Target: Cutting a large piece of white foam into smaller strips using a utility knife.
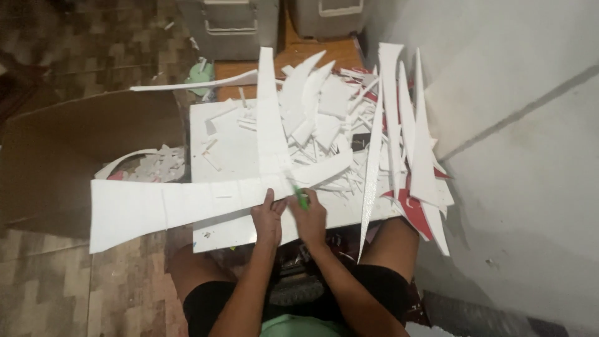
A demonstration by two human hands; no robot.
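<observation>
left hand [269,218]: lower centre of frame, palm down, fingers spread flat on the foam strip, pressing it onto the board; not wrapped round anything.
right hand [309,216]: just right of the left hand, fist clamped on a green cutter [300,198] whose tip meets the strip.
foam strip [187,203]: long white piece running from left of centre to centre right, left end wide and hanging off the board over the floor, faint lines drawn across it.
handling: looks very light and stiff but brittle; likely snaps or dents if bent or pinched hard. Best held flat with an open palm close to the cut line; the overhanging left end may sag or swing.
board [224,143]: white flat sheet under the strip, centre of frame, resting over the knees.
offcuts [324,118]: heap of white slivers and pointed shards, upper centre to right, some standing tall against the wall.
box [81,143]: brown cardboard, left of frame, open, white scraps inside.
bins [231,25]: two grey containers, top centre, far end.
</observation>
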